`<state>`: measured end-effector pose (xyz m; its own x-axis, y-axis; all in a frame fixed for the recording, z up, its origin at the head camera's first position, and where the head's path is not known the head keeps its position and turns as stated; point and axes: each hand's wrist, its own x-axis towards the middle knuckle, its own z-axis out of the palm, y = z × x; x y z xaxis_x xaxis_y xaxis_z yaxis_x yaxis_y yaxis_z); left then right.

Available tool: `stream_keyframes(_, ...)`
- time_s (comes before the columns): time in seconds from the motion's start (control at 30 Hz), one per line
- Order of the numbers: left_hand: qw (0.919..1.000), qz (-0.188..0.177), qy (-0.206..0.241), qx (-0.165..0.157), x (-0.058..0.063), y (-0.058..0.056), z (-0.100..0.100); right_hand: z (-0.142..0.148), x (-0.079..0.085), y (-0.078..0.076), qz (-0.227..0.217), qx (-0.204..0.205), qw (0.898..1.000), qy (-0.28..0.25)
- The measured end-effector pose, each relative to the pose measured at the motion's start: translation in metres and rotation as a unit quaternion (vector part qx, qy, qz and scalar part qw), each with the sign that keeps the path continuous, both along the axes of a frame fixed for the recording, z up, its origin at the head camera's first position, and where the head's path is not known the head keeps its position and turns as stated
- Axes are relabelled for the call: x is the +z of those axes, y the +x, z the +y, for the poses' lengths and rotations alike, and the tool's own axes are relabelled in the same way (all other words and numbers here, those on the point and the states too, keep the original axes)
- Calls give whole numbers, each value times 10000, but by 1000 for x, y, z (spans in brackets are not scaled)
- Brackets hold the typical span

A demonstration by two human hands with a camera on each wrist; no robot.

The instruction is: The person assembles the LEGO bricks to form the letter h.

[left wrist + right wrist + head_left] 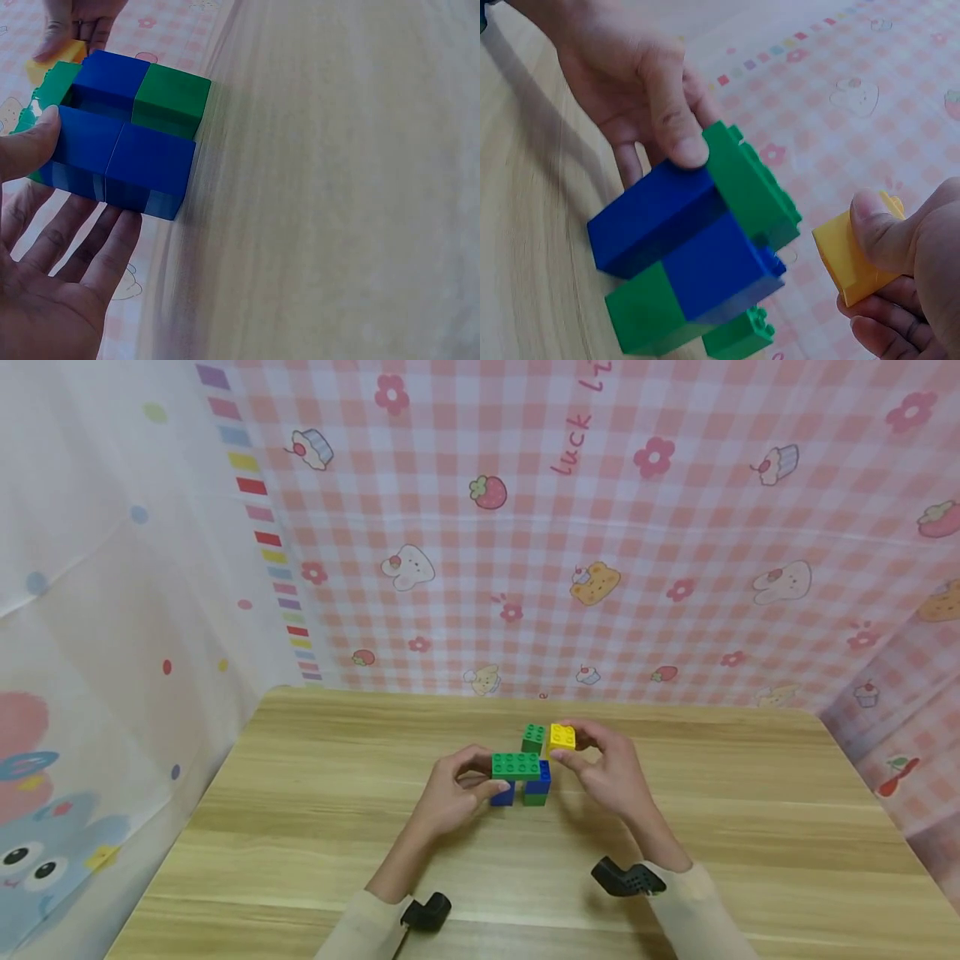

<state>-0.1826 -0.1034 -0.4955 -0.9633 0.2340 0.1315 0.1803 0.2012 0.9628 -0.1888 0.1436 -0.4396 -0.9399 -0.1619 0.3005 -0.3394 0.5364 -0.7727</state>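
Observation:
In the head view my left hand (453,793) grips a small arch of building blocks, thumb in front and fingers behind. Its top is a long green block (516,766) lying across two columns. One column is two blue blocks (150,165); the other is a blue block (720,266) over a green block (645,311), with blue studs left bare beside the long block. My right hand (611,772) pinches a yellow block (562,737) between thumb and fingers, just right of the arch and apart from it. Behind the arch stands a separate small green block (533,737).
The wooden table (315,827) extends around the blocks. A pink checked cloth (450,527) hangs along its back edge, and a white printed curtain (112,610) is at the left. Black wrist devices (628,877) sit at both sleeves.

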Motion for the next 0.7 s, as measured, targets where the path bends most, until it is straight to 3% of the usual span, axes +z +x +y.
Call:
stream_keyframes(0.3,10000,-12,46,13,2,1,0,-12,11,4,158,258,9995,-108)
stream_keyframes(0.7,10000,-2,20,-12,3,2,-1,-36,12,7,332,703,9970,-48)
